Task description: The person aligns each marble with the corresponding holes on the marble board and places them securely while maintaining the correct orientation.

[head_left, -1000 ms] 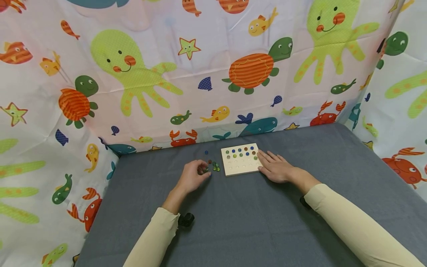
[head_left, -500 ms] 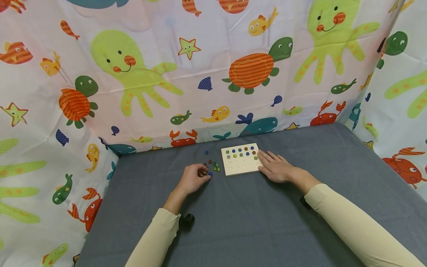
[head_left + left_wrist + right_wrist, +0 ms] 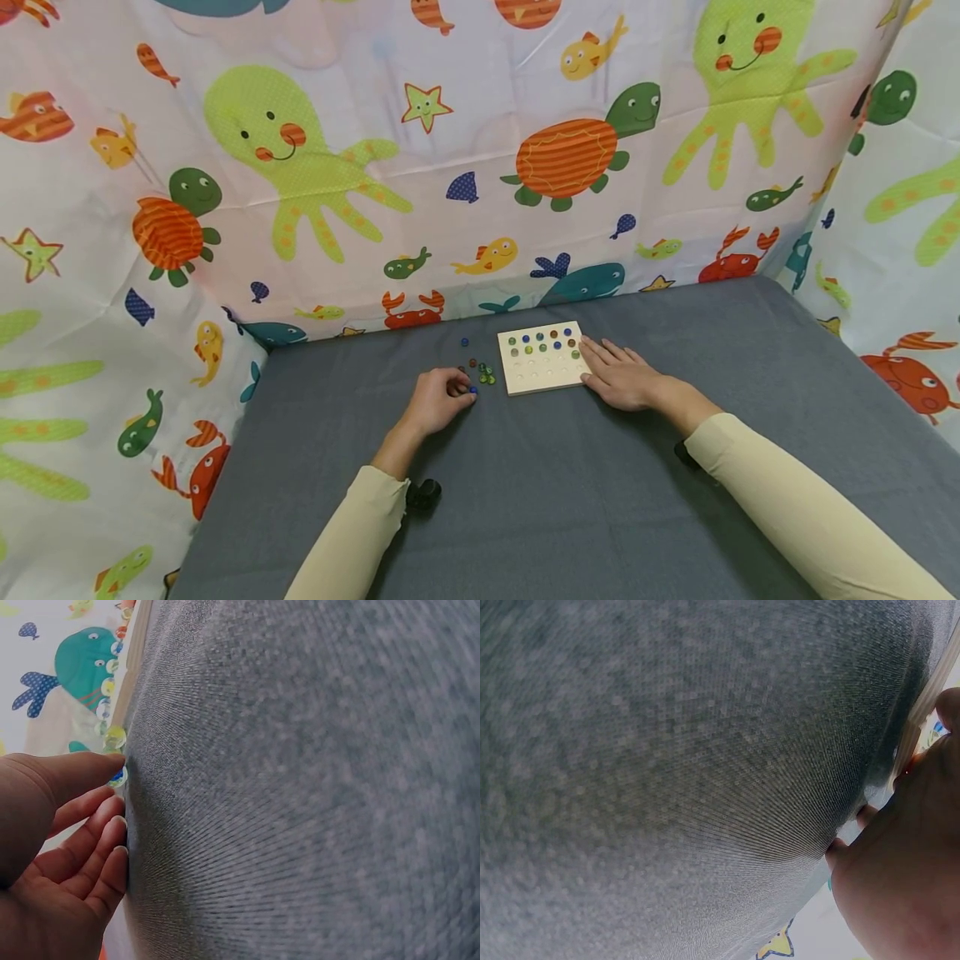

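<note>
My left hand is on the cloth left of the pegboard-like wooden board, its thumb and index finger at either side of a blue marble. In the left wrist view that blue marble shows between thumb tip and index fingertip, the other fingers loosely bent. Loose green marbles and a reddish one lie just beyond the fingertips. The pale wooden board has rows of round hollows, with coloured marbles in the far ones. My right hand lies flat with extended fingers against the board's right edge.
Another blue marble lies farther back on the grey cloth. A curtain with sea animals rises behind the table and along both sides. Black wrist cameras are on both arms, the left one plainly visible.
The left fingers have drawn slightly closer around the blue marble. A dark reddish marble beside the left fingers, hidden a second ago, now shows. My right hand and the board stay put.
</note>
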Motion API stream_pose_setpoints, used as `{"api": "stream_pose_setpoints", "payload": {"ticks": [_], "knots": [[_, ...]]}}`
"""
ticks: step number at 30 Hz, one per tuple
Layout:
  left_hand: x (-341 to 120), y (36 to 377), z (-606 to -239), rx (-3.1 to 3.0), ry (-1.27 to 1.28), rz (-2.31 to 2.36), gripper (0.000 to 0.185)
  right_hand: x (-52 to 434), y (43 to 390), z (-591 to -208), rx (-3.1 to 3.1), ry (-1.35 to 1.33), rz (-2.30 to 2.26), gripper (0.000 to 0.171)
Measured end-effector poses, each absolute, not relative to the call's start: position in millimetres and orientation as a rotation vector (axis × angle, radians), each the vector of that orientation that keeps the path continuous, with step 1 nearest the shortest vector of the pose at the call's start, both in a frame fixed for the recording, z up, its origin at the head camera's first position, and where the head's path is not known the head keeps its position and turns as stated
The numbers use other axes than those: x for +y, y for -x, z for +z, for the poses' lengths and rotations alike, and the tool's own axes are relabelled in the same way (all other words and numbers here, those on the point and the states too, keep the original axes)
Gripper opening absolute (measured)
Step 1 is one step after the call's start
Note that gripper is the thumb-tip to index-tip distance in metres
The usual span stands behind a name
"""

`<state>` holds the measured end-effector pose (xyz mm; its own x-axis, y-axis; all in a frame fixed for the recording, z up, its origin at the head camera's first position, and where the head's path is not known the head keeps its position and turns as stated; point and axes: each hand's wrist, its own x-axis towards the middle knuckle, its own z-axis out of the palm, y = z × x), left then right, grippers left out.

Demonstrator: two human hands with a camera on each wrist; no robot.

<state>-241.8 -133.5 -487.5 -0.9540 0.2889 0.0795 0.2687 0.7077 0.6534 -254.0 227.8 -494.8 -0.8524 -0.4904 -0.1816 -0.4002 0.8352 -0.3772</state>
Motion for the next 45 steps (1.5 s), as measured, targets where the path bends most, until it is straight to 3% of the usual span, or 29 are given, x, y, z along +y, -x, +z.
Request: {"api": "stream_pose_setpoints", "payload": {"ticks": [20, 45], "knots": [[-129.6, 242.6, -490.0, 2.880, -0.457, 1.070, 0.008, 229.5, 257.6, -499.6, 2.744, 0.674, -0.450, 0.069], [-127.9, 238.8, -481.9, 2.902, -0.465, 1.206, 0.013, 227.5, 254.6, -495.1, 2.742, 0.669, -0.476, 0.069]]}}
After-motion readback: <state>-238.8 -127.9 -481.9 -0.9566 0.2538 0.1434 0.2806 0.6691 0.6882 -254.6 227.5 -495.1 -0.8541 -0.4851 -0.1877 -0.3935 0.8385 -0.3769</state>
